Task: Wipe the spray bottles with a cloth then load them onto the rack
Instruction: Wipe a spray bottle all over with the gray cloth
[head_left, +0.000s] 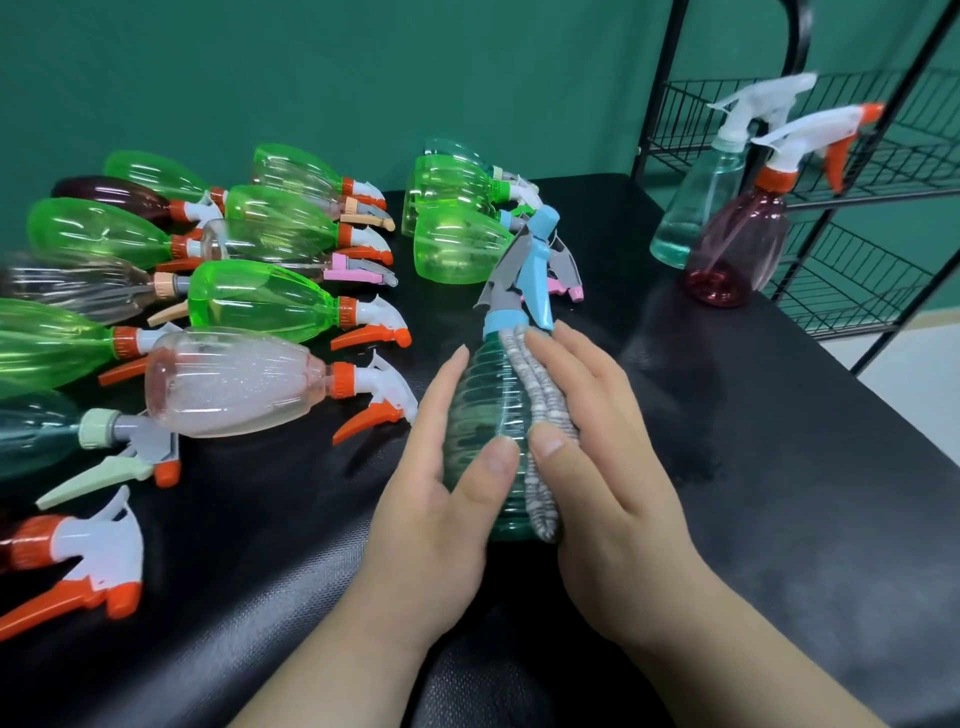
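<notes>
The teal ribbed bottle (483, 415) is held just above the worktop (779, 519), nearly upright and tilted slightly, with its blue-and-grey spray head (535, 270) pointing up and away. A folded grey cloth (540, 415) lies along its right flank, from just under the collar almost to the base.

This looks like the wiping step. To do it well, the cloth should travel the whole length of the ribs while the bottle is turned, so the side now under the left palm is cleaned too. The collar and trigger likely need a separate pass. The thin plastic wall will probably flex, so firm but light pressure suits it.

The left hand (441, 509) cups the bottle's left side, fingers wrapped behind it and thumb laid across the front. The right hand (613, 467) pinches the cloth against the bottle, fingers over the upper part and thumb pressing lower down. Both forearms reach in from the near edge.

Left of the teal bottle, many green bottles (249, 296) and a pink bottle (228, 384) lie on their sides. Beyond it to the right, a clear bottle (696, 208) and a maroon bottle (732, 249) stand upright near the black wire rack (883, 208).
</notes>
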